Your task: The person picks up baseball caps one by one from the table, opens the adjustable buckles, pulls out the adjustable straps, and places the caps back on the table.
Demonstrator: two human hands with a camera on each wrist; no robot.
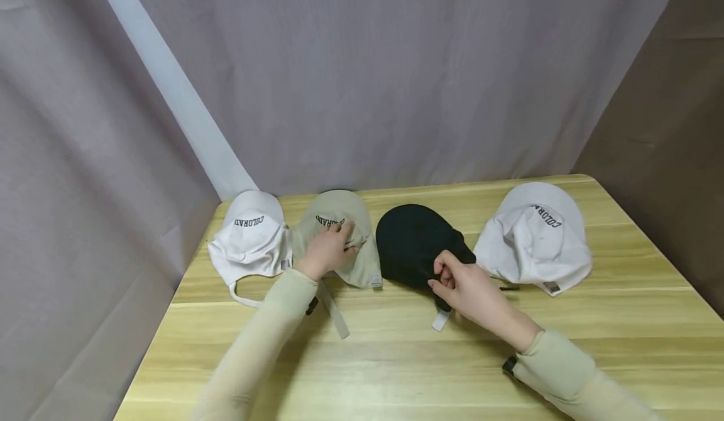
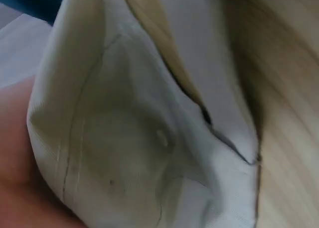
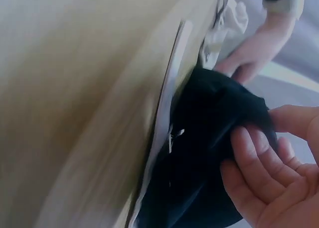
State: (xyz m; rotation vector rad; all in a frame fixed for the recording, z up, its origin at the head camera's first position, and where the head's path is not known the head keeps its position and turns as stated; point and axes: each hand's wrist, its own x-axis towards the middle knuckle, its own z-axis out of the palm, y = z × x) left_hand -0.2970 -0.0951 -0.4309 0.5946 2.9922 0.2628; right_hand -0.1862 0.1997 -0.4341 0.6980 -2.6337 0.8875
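Note:
Four caps lie in a row on a light wood-grain table (image 1: 390, 358). My left hand (image 1: 328, 251) rests on the beige cap (image 1: 362, 270), fingers spread over the crown near its dark lettering. In the left wrist view, the beige cap's (image 2: 114, 138) hollow inside and strap fill much of the frame. My right hand (image 1: 469, 292) is over the near right side of the black cap (image 1: 413, 239), fingers loosely bent. From the right wrist, its fingertips (image 3: 241, 143) lie against the black cloth (image 3: 199, 118), with no fold of it visibly pinched.
A white cap (image 1: 249, 239) lies at the far left, its strap looping toward the near edge. Another white cap (image 1: 537, 239) lies at the right. Grey curtains (image 1: 396, 82) hang behind the table, and a brown one (image 1: 662, 144) hangs at the right.

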